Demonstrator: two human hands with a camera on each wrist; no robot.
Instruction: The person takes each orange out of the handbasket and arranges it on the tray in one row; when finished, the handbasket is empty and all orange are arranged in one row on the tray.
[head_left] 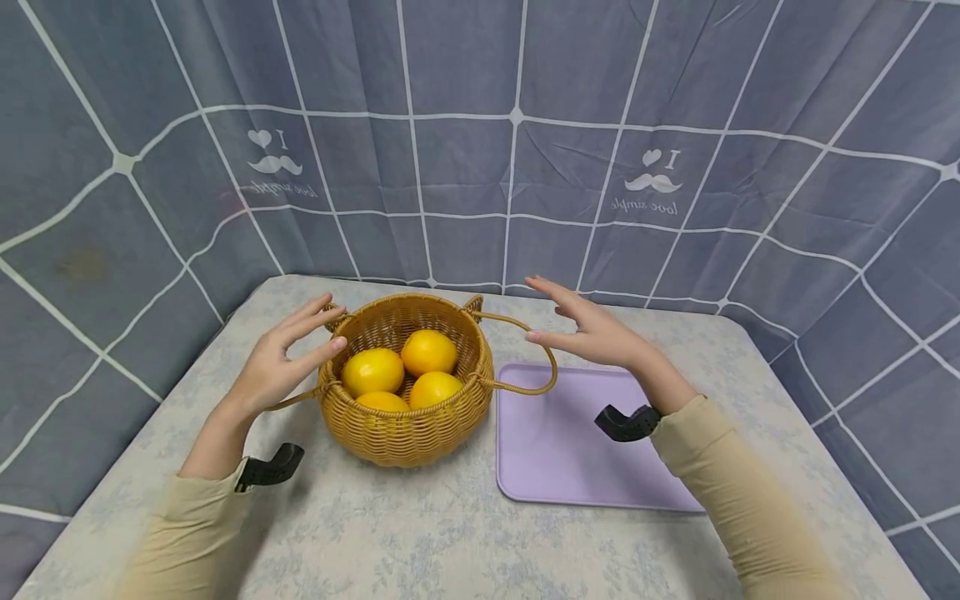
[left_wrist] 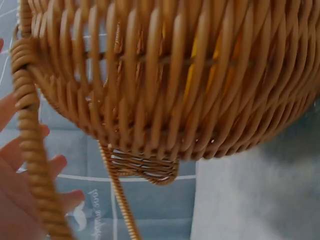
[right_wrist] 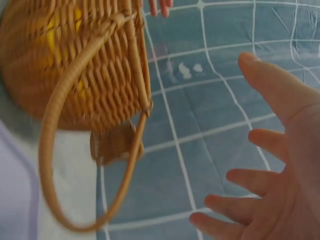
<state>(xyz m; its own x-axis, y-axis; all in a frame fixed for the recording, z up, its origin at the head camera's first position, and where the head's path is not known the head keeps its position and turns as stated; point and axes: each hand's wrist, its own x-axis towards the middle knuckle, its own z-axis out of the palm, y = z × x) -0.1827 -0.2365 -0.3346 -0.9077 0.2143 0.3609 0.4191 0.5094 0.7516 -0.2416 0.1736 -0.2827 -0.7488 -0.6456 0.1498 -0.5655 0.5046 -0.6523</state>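
A round woven wicker basket [head_left: 408,433] stands on the table with several yellow lemons [head_left: 429,352] inside. My left hand [head_left: 273,367] is at the basket's left rim, fingers spread and thumb reaching toward the rim. In the left wrist view its fingers [left_wrist: 30,150] show behind the basket's left handle [left_wrist: 37,165]. On the other side my right hand [head_left: 592,329] hovers over the right handle loop [head_left: 553,367], thumb and fingers apart. The right wrist view shows that hand [right_wrist: 280,170] spread, with a gap between it and the handle [right_wrist: 47,150].
A flat lilac tray [head_left: 585,442] lies on the table right of the basket, partly under the right forearm. The table has a pale floral cloth [head_left: 360,533]. Behind it hangs a grey-blue checked curtain [head_left: 465,167]. Each wrist wears a black strap piece [head_left: 628,423].
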